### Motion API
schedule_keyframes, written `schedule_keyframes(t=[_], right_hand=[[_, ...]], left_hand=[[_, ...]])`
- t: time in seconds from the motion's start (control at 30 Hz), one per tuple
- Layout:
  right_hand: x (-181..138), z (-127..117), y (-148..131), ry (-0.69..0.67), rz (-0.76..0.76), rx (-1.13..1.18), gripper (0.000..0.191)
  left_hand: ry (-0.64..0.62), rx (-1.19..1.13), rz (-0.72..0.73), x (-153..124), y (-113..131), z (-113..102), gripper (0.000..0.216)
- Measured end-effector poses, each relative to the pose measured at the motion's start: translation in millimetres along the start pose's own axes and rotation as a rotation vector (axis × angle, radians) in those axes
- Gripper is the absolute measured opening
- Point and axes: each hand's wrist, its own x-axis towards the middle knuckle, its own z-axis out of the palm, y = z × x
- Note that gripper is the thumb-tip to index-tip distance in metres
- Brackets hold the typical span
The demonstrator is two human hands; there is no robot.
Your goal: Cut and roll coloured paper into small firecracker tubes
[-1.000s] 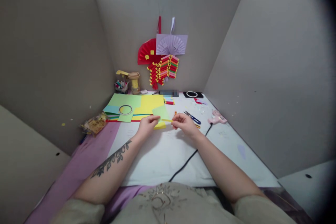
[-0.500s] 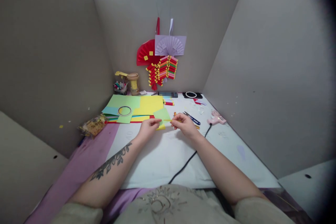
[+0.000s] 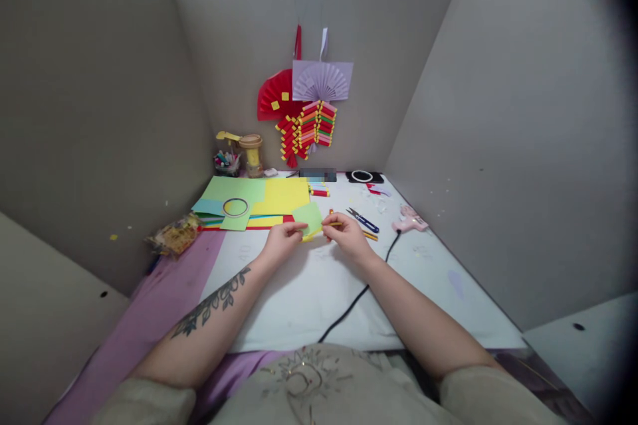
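My left hand [image 3: 285, 240] and my right hand [image 3: 346, 236] face each other low over the white tabletop, fingertips pinched. Between them runs a narrow yellow paper strip [image 3: 313, 236], its ends partly hidden by the fingers. Just behind the fingertips lies a light green paper piece [image 3: 307, 213]. Blue-handled thread snips [image 3: 363, 220] lie open beyond my right hand. An orange-yellow stick [image 3: 370, 236] lies close to its knuckles.
Coloured sheets [image 3: 286, 194] are stacked at the back left, with a tape roll [image 3: 235, 207] on top. A pink glue gun [image 3: 410, 219] sits right, its black cord [image 3: 346, 314] crossing the table. Paper fan and firecracker decorations [image 3: 323, 82] hang on the grey partition [image 3: 239, 33].
My hands stay close together. The yellow strip sits lower and slants more between the fingertips. The whole view has shifted slightly.
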Motion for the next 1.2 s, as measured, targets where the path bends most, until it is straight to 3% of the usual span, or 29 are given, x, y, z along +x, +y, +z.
schedule_keyframes(t=[0.3, 1.2], right_hand=[[-2, 10, 2, 0.148, 0.005, -0.041, 0.021], [1, 15, 16, 0.156, 0.041, -0.016, 0.020]], left_hand=[[-0.043, -0.062, 0.008, -1, -1, 2, 0.040], [-0.110, -0.215, -0.032, -6, 7, 4, 0.048]])
